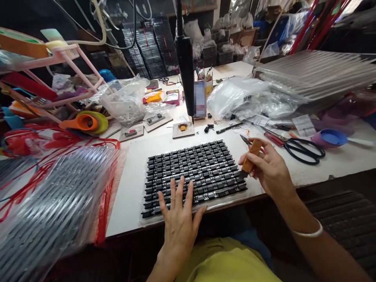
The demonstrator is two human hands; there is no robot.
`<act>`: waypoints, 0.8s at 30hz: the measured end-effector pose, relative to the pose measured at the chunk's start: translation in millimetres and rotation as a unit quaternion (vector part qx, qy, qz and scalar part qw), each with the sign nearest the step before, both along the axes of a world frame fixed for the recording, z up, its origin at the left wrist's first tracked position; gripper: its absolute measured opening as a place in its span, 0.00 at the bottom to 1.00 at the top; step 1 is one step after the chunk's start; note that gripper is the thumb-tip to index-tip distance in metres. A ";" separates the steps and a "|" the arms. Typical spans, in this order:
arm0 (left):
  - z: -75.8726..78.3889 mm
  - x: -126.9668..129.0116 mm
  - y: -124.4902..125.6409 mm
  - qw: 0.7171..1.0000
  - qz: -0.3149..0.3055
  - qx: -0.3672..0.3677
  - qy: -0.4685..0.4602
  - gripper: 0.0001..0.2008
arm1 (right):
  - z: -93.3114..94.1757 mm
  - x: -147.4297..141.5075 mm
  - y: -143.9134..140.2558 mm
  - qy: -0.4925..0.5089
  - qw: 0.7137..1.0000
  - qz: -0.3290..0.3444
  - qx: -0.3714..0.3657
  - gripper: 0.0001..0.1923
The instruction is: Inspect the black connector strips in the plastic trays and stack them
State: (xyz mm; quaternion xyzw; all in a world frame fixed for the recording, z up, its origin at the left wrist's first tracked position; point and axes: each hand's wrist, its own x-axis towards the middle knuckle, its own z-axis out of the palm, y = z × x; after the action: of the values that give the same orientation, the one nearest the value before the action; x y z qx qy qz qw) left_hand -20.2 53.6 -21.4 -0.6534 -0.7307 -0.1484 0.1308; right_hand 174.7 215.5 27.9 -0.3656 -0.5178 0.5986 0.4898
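Observation:
A clear plastic tray (210, 205) lies on the white table, filled with rows of small black electronic parts (192, 166). My left hand (179, 213) rests open on its near edge, fingers spread over the front rows. At the tray's right side, my right hand (268, 168) is closed around a short brush (252, 158) with a flat orange-brown handle. The brush's dark end points down close to the rightmost parts; whether it touches them I cannot tell. Pliers (244, 139) with red handles show just behind my right hand, partly hidden by it.
Large black-handled scissors (305, 150) and a purple tape roll (329, 138) lie to the right. Stacked trays in plastic with red straps (55, 203) fill the left. A black hanging tool (185, 74) hangs above the table before a phone (200, 98). Plastic bags (241, 96) lie behind.

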 end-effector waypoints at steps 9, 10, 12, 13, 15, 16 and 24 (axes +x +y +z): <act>8.0 3.8 17.2 0.996 -0.058 -0.060 0.037 0.31 | -42.8 28.6 1.8 -0.032 0.994 -0.098 -0.018 0.25; 9.1 7.5 21.8 0.995 -0.062 -0.064 0.035 0.31 | -42.2 25.0 3.5 -0.024 0.995 -0.100 -0.010 0.25; 10.3 13.1 29.4 0.995 -0.061 -0.069 0.027 0.31 | -41.4 16.7 6.1 -0.013 0.994 -0.110 0.012 0.24; 10.5 14.8 31.8 0.995 -0.060 -0.071 0.023 0.31 | -41.6 12.8 7.0 -0.010 0.993 -0.117 0.023 0.24; 10.8 15.9 33.5 0.995 -0.061 -0.074 0.019 0.30 | -43.1 6.7 8.1 -0.008 0.991 -0.132 0.037 0.25; 11.1 14.8 33.0 0.995 -0.063 -0.074 0.018 0.30 | -44.2 4.8 8.6 -0.008 0.990 -0.137 0.039 0.25; 20.0 -57.5 11.7 0.996 0.022 -0.047 -0.070 0.27 | -29.5 5.2 13.2 -0.044 0.981 -0.176 0.070 0.29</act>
State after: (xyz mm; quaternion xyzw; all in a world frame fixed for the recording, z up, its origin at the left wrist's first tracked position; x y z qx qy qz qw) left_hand -77.7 65.3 -1.4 -0.6302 -0.7587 -0.1563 0.0517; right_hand 179.9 228.7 -1.6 -0.4419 -0.5072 0.4480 0.5888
